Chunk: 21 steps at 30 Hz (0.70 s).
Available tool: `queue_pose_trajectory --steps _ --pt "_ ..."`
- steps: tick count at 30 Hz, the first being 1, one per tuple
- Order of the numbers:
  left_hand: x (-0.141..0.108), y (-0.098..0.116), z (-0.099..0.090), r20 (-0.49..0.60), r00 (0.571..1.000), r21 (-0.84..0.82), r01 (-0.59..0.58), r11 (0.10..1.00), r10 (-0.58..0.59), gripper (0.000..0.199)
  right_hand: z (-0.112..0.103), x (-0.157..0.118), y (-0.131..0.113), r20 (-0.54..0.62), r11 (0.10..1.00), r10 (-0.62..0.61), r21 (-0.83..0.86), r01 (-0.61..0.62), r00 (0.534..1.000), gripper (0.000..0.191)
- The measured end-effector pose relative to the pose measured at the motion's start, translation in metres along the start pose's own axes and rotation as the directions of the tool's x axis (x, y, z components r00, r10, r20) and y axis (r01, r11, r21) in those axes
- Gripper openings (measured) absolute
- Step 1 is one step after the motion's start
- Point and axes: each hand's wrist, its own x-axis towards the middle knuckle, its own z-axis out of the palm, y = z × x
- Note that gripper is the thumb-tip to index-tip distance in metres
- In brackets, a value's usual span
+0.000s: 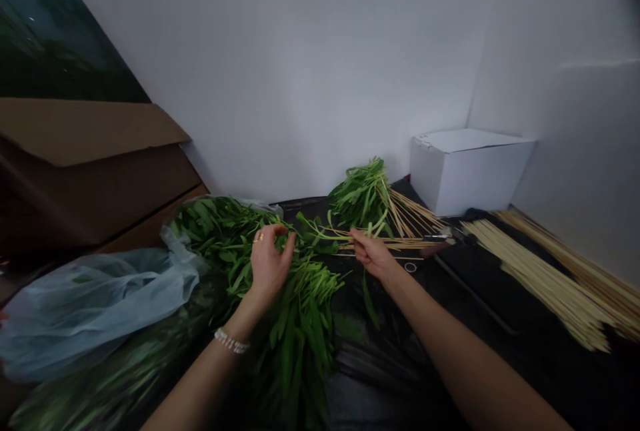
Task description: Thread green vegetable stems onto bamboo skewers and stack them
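Note:
My right hand [373,252] is closed on a leafy green stem [327,233], whose leafy end points left. My left hand [271,256], with a ring and a beaded bracelet, hovers over the pile of greens [215,224], fingers curved and apart, with nothing visible between them. Below the hands, a bundle of long leafy greens [300,324] hangs toward the front. Behind my right hand, greens [357,194] lie with thin wooden sticks [407,211] fanning out to the right. More loose sticks [410,243] lie beside my right hand.
A clear plastic bag [105,304] and an open cardboard box [95,171] are at left. At right stand a white box [470,167], a black case [495,287] and a large pile of pale sticks [540,277]. A small ring [411,267] lies near my right wrist.

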Motion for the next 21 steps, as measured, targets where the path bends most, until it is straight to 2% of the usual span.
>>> queue_pose_trajectory --steps 2,6,11,18,21 --pt "-0.005 -0.005 0.000 0.039 0.999 0.025 -0.022 0.999 0.021 0.011 0.002 -0.001 0.002 0.008 1.000 -0.005 -0.020 0.006 1.000 0.035" --pt "-0.010 -0.005 0.003 0.073 0.987 0.075 -0.151 0.986 0.145 0.015 0.006 -0.004 0.004 0.029 0.995 -0.038 -0.095 0.040 0.999 0.038" --pt "-0.011 -0.001 0.007 0.206 0.935 0.172 -0.324 0.930 0.288 0.019 0.009 -0.006 0.003 0.056 0.980 -0.065 -0.186 0.074 0.996 0.038" --pt "-0.014 0.000 0.013 0.378 0.870 0.217 -0.416 0.883 0.317 0.020 0.012 -0.006 0.004 0.050 0.954 -0.101 -0.280 0.111 0.994 0.039" --pt "-0.014 0.001 0.013 0.415 0.849 0.210 -0.439 0.874 0.327 0.018 0.013 -0.006 0.004 0.059 0.938 -0.120 -0.319 0.133 0.991 0.036"
